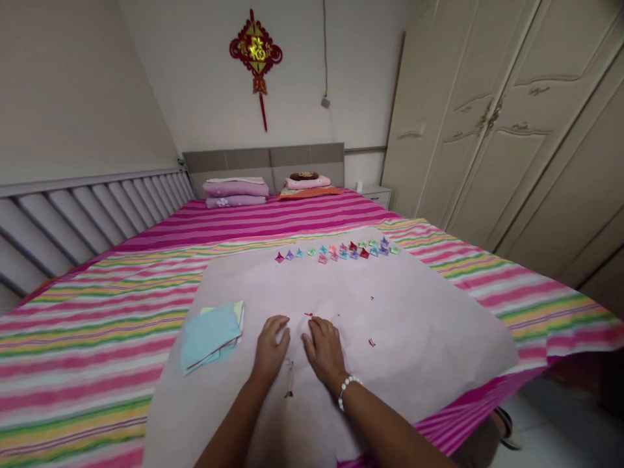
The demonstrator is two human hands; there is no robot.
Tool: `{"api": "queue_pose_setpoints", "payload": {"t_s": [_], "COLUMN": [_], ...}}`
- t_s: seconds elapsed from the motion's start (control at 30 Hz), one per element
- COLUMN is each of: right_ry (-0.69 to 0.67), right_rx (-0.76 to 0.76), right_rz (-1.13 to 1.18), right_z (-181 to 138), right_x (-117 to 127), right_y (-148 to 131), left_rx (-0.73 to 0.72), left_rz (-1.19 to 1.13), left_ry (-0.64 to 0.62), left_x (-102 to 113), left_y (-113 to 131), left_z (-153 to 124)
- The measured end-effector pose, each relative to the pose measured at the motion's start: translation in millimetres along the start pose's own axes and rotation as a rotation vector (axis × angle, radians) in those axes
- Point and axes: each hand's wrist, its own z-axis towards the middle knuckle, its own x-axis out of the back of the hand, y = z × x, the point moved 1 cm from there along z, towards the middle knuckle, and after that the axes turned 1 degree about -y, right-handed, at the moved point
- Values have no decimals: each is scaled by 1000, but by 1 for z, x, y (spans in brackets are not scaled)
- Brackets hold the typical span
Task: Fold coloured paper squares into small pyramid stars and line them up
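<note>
My left hand (272, 344) rests over the pale paper sheet (234, 416), fingers curved, with a gap between thumb and forefinger and nothing seen in it. Beside it, my right hand (325, 348) lies with its fingers down on the sheet and its thumb apart. Just past its fingertips is a small red scrap (309, 314), perhaps touched by them. Between my wrists lies a thin string-like piece with a dark red end (289, 394). Another small red piece (372, 342) sits to the right. These bits are too small to name.
A stack of coloured paper squares (212, 333) lies at the left. Several small folded paper shapes (344, 251) line the sheet's far edge. Beneath is a striped bedspread (107, 325). Folded bedding (236, 190) stands by the headboard (292, 159); a wardrobe (487, 123) is at the right.
</note>
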Motion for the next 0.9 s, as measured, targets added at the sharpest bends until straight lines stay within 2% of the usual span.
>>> {"api": "queue_pose_setpoints", "payload": {"t_s": [0.2,0.27,0.33,0.43,0.6,0.9], "right_ry": [-34,-41,-42,-46,-46,-40], "right_rx": [-4,6,9,5,-4,-13], "right_rz": [0,-6,-13,-19,-24,8], "right_z": [-2,-2,-2,-2,-3,-3], "right_x": [0,0,1,2,2,1], "right_y": [1,2,2,1,2,3], "left_rx": [135,191,230,251,281,371], "left_rz": [222,285,326,355,368,390], "left_ry": [140,170,162,104,13,-49], "left_x": [99,122,134,138,134,136], "left_y": [-25,-33,-39,-46,-59,-68], "left_z": [-5,-9,-11,-9,-2,-6]}}
